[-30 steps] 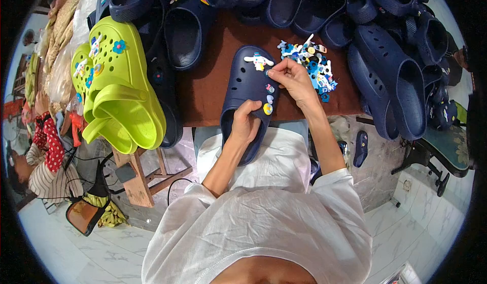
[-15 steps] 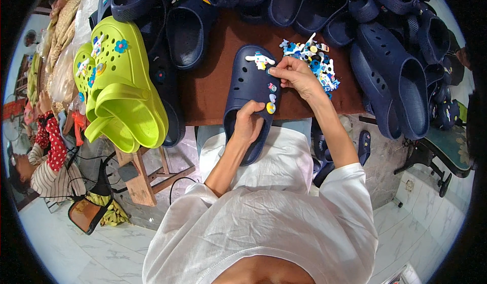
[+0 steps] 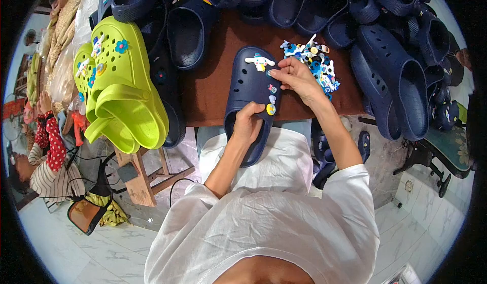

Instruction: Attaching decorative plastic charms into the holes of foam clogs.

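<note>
A navy clog (image 3: 242,90) tilts across the table's front edge, its toe pointing away from me. My left hand (image 3: 247,124) grips it by the side of its opening, fingers inside and thumb on top. Along its upper sit a white long-eared character charm (image 3: 260,62), a small blue charm (image 3: 269,73), a pink-and-grey charm (image 3: 273,88) and a yellow round charm (image 3: 271,109). My right hand (image 3: 299,80) rests at the clog's right side, thumb tip against the small blue charm, index finger parted from the thumb.
A heap of loose charms (image 3: 317,63) lies right of the clog on the brown tabletop (image 3: 213,94). Lime-green clogs (image 3: 124,76) stand at left. Many navy clogs (image 3: 388,71) line the back and right. Another person (image 3: 53,152) sits at far left.
My right thumb and index finger have parted from their pinch at the small blue charm, the thumb staying against it. The left hand keeps its grip; the clog has barely shifted.
</note>
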Demonstrator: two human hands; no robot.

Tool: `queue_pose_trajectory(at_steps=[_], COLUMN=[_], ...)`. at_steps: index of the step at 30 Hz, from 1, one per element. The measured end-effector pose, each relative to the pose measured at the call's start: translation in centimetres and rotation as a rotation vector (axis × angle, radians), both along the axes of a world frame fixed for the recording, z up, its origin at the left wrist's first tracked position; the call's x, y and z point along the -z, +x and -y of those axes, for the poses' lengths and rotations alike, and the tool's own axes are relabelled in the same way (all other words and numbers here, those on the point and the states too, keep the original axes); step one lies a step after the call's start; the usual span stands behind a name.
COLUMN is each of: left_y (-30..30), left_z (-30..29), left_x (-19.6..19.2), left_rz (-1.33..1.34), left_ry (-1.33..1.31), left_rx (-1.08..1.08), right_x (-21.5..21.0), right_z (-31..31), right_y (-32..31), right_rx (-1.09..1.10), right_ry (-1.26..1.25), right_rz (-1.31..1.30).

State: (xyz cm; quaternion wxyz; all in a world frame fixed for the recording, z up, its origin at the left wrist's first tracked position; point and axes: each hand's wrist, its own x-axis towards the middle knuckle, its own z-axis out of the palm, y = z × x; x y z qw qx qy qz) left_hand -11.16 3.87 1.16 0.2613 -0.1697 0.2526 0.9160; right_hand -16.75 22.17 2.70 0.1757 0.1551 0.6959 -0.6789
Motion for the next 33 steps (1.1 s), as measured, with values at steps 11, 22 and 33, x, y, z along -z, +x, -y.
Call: queue_pose_trajectory(at_steps=[11,22,33], left_y=[0.1,0.8,0.6], left_z=[0.5,0.3,0.6], left_x=[1.7,-1.0,-2.4], left_rz=[-0.003,-0.041,-0.015], left_ry=[-0.017,-0.142,0.041], left_rx=[0.005,-0.143,-0.199], right_x=[0.5,-0.3,-0.5], right_z=[2.2,-2.1,-5.3], right_y=[1.5,4.4,1.0], right_rx=[0.208,0.329,0.061], right_ry=[-0.071,0.638,1.050], right_rz=[-0.180,-0.576,-0.601])
